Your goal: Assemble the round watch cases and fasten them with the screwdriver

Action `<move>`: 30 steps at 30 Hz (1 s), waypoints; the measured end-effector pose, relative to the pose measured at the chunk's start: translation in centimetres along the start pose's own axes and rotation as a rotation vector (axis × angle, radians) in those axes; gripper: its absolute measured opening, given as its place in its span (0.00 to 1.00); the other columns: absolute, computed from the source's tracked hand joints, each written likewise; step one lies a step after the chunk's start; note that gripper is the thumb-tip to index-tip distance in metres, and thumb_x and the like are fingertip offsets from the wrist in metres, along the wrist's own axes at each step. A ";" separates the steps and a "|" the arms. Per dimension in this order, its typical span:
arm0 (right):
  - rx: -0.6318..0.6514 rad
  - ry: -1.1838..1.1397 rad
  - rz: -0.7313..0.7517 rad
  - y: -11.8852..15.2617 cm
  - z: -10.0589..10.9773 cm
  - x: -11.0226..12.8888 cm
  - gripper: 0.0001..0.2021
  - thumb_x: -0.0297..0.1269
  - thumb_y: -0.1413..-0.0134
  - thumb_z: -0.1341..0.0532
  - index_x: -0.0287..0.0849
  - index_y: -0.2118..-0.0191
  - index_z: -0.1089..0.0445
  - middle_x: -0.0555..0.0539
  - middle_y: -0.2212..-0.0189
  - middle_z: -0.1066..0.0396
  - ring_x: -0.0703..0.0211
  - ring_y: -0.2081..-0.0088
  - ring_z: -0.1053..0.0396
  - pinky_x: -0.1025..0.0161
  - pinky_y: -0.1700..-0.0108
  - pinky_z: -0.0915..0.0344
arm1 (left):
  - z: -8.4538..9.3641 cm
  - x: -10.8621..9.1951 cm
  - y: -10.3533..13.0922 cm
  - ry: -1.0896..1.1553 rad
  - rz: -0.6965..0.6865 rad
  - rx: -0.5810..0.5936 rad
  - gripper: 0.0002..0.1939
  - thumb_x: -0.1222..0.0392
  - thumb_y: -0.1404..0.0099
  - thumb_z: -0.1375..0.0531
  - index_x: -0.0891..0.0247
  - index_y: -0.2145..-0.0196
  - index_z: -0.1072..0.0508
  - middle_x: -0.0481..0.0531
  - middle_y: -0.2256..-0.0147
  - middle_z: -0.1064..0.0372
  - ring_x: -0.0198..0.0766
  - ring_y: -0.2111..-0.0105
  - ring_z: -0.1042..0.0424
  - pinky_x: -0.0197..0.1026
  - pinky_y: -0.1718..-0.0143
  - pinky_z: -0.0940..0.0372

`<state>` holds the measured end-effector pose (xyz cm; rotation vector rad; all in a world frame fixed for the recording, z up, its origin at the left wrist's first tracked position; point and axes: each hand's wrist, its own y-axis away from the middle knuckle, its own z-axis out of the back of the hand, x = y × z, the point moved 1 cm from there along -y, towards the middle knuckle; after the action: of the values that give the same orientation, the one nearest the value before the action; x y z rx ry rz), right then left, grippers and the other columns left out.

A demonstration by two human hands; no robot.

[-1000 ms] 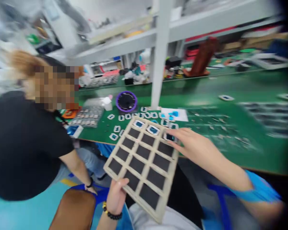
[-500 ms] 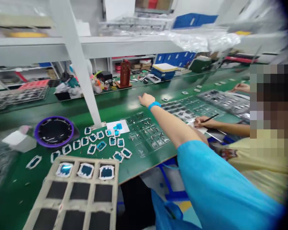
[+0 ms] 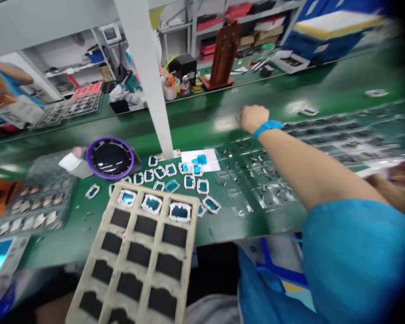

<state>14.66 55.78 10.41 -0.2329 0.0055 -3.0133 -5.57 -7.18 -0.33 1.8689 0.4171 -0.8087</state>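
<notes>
My right hand (image 3: 254, 118), with a blue band (image 3: 268, 128) at the wrist, stretches out over the green bench. Its fingers look curled; whatever they hold, if anything, is hidden. My left hand cannot be made out. At the lower middle, a beige tray (image 3: 145, 265) with dark compartments tilts over the bench's near edge. White frames with blue-green film, such as one frame (image 3: 180, 211), fill its far row. Beyond it lie several similar loose frames (image 3: 189, 182). Blue film pieces (image 3: 201, 159) rest on a white sheet (image 3: 212, 159). Under my right forearm are clear plastic trays (image 3: 238, 200) of small parts.
A purple-rimmed round container (image 3: 110, 158) stands left of a white post (image 3: 151, 85). Metal-coloured parts lie on a grey sheet (image 3: 43, 193) at left. A co-worker's hands (image 3: 400, 182) show at the right edge; another person's arm (image 3: 11, 72) is at upper left.
The view has swung, so the bench things appear further right and the left end of the bench shows. More of the beige tray is visible. My right arm stays stretched out.
</notes>
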 end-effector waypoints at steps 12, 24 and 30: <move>-0.196 -0.439 1.064 39.0 -1.4 8.3 0.15 0.42 0.28 0.40 0.44 0.43 0.26 0.43 0.47 0.23 0.46 0.48 0.25 0.48 0.47 0.24 | 1.4 1.3 4.6 0.166 -0.129 0.028 0.43 0.62 0.47 0.27 0.48 0.35 0.31 0.52 0.45 0.23 0.57 0.37 0.31 0.58 0.32 0.39; -0.213 -0.400 0.697 33.1 -3.4 2.5 0.09 0.41 0.32 0.37 0.41 0.56 0.27 0.37 0.48 0.25 0.40 0.45 0.28 0.44 0.45 0.29 | 7.3 4.3 6.6 0.189 -0.052 -0.075 0.36 0.59 0.45 0.28 0.48 0.38 0.27 0.50 0.49 0.20 0.56 0.39 0.29 0.55 0.33 0.37; -0.101 -0.292 0.634 31.6 -5.5 1.5 0.02 0.35 0.36 0.38 0.44 0.61 0.29 0.44 0.59 0.22 0.43 0.54 0.25 0.52 0.57 0.27 | 8.1 4.8 6.4 0.188 -0.080 -0.126 0.35 0.61 0.47 0.29 0.47 0.41 0.25 0.47 0.49 0.20 0.54 0.36 0.32 0.56 0.30 0.43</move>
<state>16.05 24.17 4.77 -0.5587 0.1712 -2.3298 -1.08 -17.58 -1.54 1.8259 0.6497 -0.6463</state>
